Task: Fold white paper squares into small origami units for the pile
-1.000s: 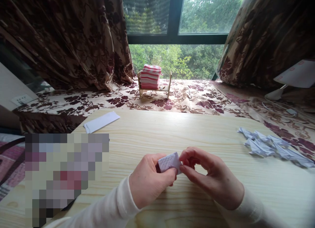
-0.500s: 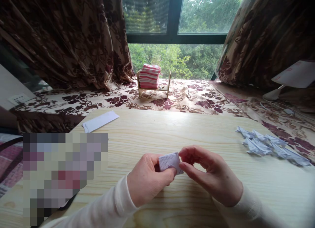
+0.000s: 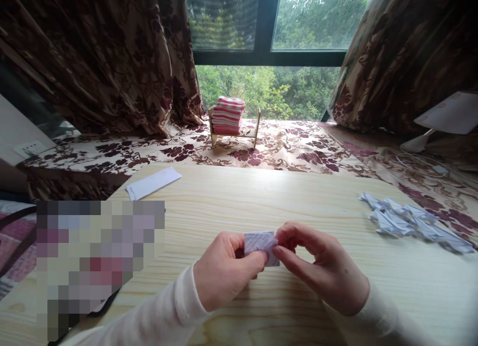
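Observation:
A small folded square of paper (image 3: 257, 241) with faint print on it is held above the front middle of the table. My left hand (image 3: 229, 271) grips it from the left, the thumb lying across its face and the fingers behind. From the other side my right hand (image 3: 323, 264) pinches a flap at the paper's right edge between thumb and index finger. The flap stands slightly raised from the square. The fingers behind the paper are mostly hidden.
Several folded white paper pieces (image 3: 411, 221) lie at the table's right side. A white paper strip (image 3: 154, 183) rests at the back left of the wooden table (image 3: 209, 196). A small rack (image 3: 257, 124) bears stacked pink-striped cloths (image 3: 227, 117). Pixelation covers the left front.
My right thumb and index finger have closed on the right edge and lifted a flap. The paper has turned a little to lie more level. My left hand keeps its hold.

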A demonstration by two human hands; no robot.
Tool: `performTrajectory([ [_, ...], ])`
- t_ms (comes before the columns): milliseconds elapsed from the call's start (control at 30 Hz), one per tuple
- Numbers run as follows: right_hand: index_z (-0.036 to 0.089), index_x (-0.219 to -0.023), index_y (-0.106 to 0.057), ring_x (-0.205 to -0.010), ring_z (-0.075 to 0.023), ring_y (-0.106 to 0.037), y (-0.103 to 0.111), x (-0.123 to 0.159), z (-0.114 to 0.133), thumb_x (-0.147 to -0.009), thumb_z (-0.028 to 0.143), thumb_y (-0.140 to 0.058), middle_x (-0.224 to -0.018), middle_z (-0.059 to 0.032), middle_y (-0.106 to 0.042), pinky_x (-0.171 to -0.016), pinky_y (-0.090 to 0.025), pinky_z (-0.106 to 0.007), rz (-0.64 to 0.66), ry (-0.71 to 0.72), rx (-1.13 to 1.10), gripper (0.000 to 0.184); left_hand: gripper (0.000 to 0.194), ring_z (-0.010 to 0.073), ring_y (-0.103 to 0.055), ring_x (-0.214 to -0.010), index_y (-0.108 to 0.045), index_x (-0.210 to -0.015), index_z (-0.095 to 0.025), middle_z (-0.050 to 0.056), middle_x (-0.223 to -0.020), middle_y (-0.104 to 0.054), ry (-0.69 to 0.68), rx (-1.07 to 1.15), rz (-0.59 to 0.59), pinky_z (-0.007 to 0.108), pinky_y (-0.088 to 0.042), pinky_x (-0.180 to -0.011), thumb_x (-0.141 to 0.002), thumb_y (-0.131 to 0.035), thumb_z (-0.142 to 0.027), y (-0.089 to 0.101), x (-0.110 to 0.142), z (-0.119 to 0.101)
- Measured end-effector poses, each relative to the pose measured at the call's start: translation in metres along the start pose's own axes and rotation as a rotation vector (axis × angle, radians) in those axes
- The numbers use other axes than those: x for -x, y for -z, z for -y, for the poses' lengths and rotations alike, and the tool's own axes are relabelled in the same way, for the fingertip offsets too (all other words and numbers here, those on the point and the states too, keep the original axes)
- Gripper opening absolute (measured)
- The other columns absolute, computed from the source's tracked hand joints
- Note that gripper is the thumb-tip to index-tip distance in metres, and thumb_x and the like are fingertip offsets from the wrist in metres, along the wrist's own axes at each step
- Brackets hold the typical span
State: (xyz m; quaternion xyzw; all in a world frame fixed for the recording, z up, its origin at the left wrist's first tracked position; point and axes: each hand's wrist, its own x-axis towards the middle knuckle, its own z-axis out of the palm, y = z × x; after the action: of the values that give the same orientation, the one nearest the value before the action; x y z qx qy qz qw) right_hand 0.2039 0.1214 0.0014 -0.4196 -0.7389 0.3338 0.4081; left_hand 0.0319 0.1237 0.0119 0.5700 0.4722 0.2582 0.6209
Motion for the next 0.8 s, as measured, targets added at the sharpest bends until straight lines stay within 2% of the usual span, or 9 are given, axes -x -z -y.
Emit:
performTrajectory([
  [100,0.017,-0.077,-0.057,-0.057,-0.0112,-0.050,-0.0006,-0.0005,-0.0008,-0.080,0.013,-0.055,-0.064,-0.0004,-0.055,-0.052,-0.044,-0.024,-0.028,0.095,0.070,0.006,0.017,0.0091,-0.037,-0.051,-0.054,-0.058,-0.015,-0.003,-0.052,-0.041,-0.005,-0.014,-0.001,0.024,-0.027,-0.049,-0.070,-0.051,-0.027,0.0009,-0.0016,0.0010],
  [300,0.018,-0.086,-0.057,-0.062,-0.0105,-0.052,0.0024,0.0002,-0.0014,-0.079,0.003,-0.053,-0.072,-0.0018,-0.057,-0.054,-0.045,-0.023,-0.019,0.306,0.131,0.017,0.016,0.0102,-0.048,-0.052,-0.057,-0.055,-0.014,-0.001,-0.052,-0.052,0.015,0.063,-0.016,0.023,-0.039,-0.053,-0.067,-0.053,-0.024,0.0000,-0.0026,-0.0021],
  [800,0.021,-0.097,-0.058,-0.068,-0.0151,-0.052,0.0086,-0.0013,-0.0017,-0.080,0.000,-0.051,-0.079,-0.0039,-0.063,-0.057,-0.044,-0.028,0.069,0.421,0.287,0.028,0.018,0.0091,-0.050,-0.047,-0.061,-0.050,-0.013,-0.001,-0.047,-0.056,0.060,0.250,-0.029,0.020,-0.044,-0.051,-0.061,-0.061,-0.028,0.0012,-0.0025,-0.0075],
])
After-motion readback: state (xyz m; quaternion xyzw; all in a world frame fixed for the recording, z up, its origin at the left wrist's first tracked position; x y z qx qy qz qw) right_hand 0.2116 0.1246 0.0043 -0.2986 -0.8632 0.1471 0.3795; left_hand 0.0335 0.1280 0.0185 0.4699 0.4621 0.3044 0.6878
